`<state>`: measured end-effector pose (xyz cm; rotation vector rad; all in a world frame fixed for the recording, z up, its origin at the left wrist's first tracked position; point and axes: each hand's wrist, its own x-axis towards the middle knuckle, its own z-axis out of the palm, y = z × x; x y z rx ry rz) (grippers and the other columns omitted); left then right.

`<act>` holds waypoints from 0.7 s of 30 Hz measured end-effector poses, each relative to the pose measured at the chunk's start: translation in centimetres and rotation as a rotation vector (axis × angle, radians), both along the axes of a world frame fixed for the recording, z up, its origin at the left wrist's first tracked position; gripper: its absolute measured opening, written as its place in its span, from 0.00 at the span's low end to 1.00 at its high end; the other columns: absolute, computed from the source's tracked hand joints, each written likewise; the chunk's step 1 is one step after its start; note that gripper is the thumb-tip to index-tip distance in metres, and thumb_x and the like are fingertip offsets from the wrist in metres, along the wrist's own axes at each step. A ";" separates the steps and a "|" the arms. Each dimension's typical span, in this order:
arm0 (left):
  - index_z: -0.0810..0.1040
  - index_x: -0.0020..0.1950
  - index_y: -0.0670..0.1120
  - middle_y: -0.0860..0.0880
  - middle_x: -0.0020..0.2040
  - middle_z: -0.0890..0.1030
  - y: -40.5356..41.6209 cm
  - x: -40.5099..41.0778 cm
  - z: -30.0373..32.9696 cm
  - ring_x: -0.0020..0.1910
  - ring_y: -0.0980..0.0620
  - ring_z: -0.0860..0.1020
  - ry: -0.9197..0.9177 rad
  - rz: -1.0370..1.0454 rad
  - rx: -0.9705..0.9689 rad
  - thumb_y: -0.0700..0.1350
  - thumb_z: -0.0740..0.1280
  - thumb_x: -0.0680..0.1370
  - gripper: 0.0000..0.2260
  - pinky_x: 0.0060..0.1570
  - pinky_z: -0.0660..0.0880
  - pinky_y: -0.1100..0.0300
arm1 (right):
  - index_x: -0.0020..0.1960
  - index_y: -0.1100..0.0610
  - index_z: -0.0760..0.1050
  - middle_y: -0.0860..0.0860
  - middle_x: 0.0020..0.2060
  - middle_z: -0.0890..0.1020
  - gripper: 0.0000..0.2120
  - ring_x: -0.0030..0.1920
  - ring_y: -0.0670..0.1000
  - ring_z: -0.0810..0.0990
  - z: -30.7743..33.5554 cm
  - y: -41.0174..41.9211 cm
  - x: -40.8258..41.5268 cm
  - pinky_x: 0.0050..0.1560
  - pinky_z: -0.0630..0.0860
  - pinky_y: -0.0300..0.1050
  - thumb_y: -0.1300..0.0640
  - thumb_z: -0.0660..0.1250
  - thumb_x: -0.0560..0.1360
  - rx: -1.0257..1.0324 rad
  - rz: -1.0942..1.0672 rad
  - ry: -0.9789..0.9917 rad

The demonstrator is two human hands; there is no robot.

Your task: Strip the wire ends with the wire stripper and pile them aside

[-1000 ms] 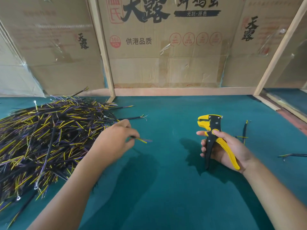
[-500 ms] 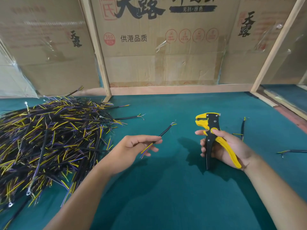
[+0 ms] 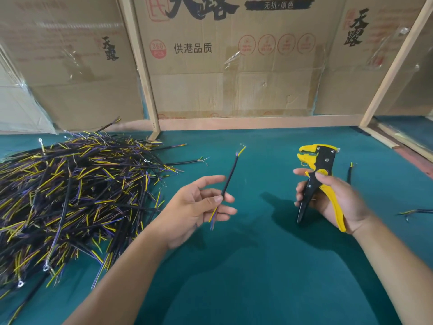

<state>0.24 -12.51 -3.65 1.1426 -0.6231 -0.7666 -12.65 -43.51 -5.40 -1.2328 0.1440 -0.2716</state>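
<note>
Now that the left hand (image 3: 196,207) has drawn a single black-sheathed wire (image 3: 228,181) clear of the big wire heap (image 3: 70,195) and turned palm-up, the piece stands free in the air between the heap and the wire stripper (image 3: 316,181), where a second ago it was still being plucked at the heap's edge and lay nearly flat. That lift suggests the picking step is over and the feed into the tool comes next. Thumb and forefinger pinch the wire near its lower third, the other fingers spread loosely. Its long axis runs steeply, tilted up and away to the right: the upper end, with short yellow and purple cores fanning out, points toward the far cardboard wall (image 3: 234,73), while the lower end, also showing yellow and purple cores, hangs below the fingers toward the green table cover (image 3: 257,266). The right hand (image 3: 335,200) is wrapped round the stripper's yellow and black handles, head up and its mouth facing left toward the wire, though well apart from it. Two stray wires (image 3: 350,172) lie on the cover off to the right, likely the start of the finished pile.
</note>
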 end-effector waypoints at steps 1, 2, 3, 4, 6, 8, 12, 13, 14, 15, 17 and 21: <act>0.74 0.67 0.41 0.42 0.51 0.82 0.0 -0.1 0.1 0.49 0.41 0.85 0.023 -0.005 -0.013 0.37 0.68 0.78 0.17 0.46 0.81 0.56 | 0.65 0.63 0.76 0.61 0.41 0.80 0.20 0.40 0.59 0.80 0.0 0.2 0.1 0.44 0.82 0.55 0.53 0.59 0.79 -0.012 -0.009 -0.010; 0.76 0.65 0.40 0.42 0.50 0.82 0.0 -0.1 0.2 0.50 0.40 0.85 0.039 -0.005 -0.020 0.37 0.67 0.79 0.15 0.46 0.81 0.56 | 0.65 0.63 0.76 0.62 0.42 0.80 0.20 0.40 0.60 0.80 0.0 0.3 0.2 0.44 0.82 0.56 0.53 0.59 0.79 -0.024 -0.019 -0.019; 0.78 0.63 0.40 0.43 0.49 0.82 0.0 -0.1 0.3 0.51 0.40 0.84 0.050 -0.003 -0.024 0.36 0.67 0.79 0.13 0.46 0.81 0.56 | 0.65 0.63 0.76 0.62 0.42 0.80 0.20 0.41 0.60 0.80 0.0 0.4 0.2 0.45 0.82 0.56 0.54 0.59 0.79 -0.039 -0.027 -0.025; 0.79 0.62 0.40 0.43 0.49 0.82 0.0 -0.1 0.4 0.51 0.39 0.84 0.058 0.000 -0.025 0.36 0.66 0.79 0.12 0.46 0.81 0.56 | 0.65 0.63 0.76 0.62 0.42 0.80 0.19 0.41 0.60 0.80 0.0 0.5 0.2 0.45 0.82 0.56 0.54 0.59 0.79 -0.057 -0.032 -0.030; 0.77 0.61 0.38 0.43 0.47 0.82 0.0 -0.2 0.6 0.51 0.38 0.84 0.067 0.001 -0.026 0.35 0.67 0.78 0.11 0.46 0.81 0.55 | 0.66 0.63 0.75 0.63 0.42 0.80 0.20 0.41 0.61 0.80 0.0 0.6 0.2 0.45 0.82 0.56 0.54 0.60 0.79 -0.091 -0.035 -0.035; 0.75 0.59 0.39 0.43 0.45 0.82 0.0 -0.4 0.8 0.51 0.38 0.84 0.075 0.006 -0.030 0.36 0.67 0.77 0.10 0.46 0.81 0.54 | 0.67 0.64 0.74 0.63 0.43 0.80 0.20 0.41 0.61 0.80 0.0 0.7 0.2 0.45 0.81 0.56 0.53 0.61 0.80 -0.107 -0.030 -0.037; 0.72 0.55 0.42 0.43 0.43 0.81 -0.1 -0.5 1.0 0.48 0.38 0.85 0.088 0.015 -0.045 0.35 0.67 0.77 0.09 0.44 0.82 0.54 | 0.67 0.63 0.74 0.64 0.43 0.80 0.21 0.42 0.62 0.80 0.1 0.7 0.1 0.47 0.81 0.56 0.53 0.61 0.79 -0.115 -0.010 -0.034; 0.71 0.55 0.42 0.43 0.43 0.81 -0.1 -0.5 1.0 0.47 0.39 0.85 0.088 0.017 -0.048 0.35 0.67 0.77 0.09 0.44 0.82 0.54 | 0.67 0.63 0.74 0.64 0.43 0.80 0.22 0.42 0.62 0.80 0.1 0.7 0.1 0.47 0.81 0.56 0.52 0.62 0.78 -0.115 -0.005 -0.033; 0.71 0.54 0.42 0.43 0.43 0.81 -0.1 -0.5 1.0 0.47 0.39 0.85 0.089 0.017 -0.051 0.35 0.68 0.78 0.09 0.44 0.82 0.53 | 0.67 0.63 0.74 0.64 0.43 0.80 0.22 0.42 0.62 0.81 0.1 0.7 0.1 0.47 0.81 0.56 0.52 0.63 0.78 -0.114 -0.001 -0.030; 0.72 0.53 0.43 0.43 0.43 0.81 -0.1 -0.5 1.0 0.46 0.39 0.85 0.092 0.017 -0.053 0.36 0.68 0.78 0.08 0.44 0.82 0.53 | 0.67 0.63 0.75 0.64 0.43 0.80 0.23 0.42 0.62 0.81 0.2 0.7 0.1 0.47 0.81 0.56 0.51 0.64 0.77 -0.111 0.000 -0.027; 0.72 0.50 0.44 0.43 0.42 0.81 -0.2 -0.7 1.0 0.44 0.39 0.85 0.089 0.033 -0.048 0.39 0.69 0.78 0.06 0.42 0.82 0.53 | 0.67 0.63 0.75 0.64 0.43 0.80 0.23 0.42 0.62 0.80 0.3 0.8 0.0 0.47 0.81 0.56 0.51 0.65 0.77 -0.108 -0.003 -0.021; 0.75 0.45 0.43 0.42 0.40 0.79 -0.6 -1.2 1.1 0.37 0.44 0.83 -0.005 0.119 0.002 0.47 0.68 0.77 0.08 0.37 0.80 0.54 | 0.68 0.64 0.74 0.64 0.42 0.79 0.21 0.42 0.62 0.80 0.6 1.4 -0.1 0.47 0.81 0.56 0.54 0.60 0.79 -0.121 -0.009 -0.003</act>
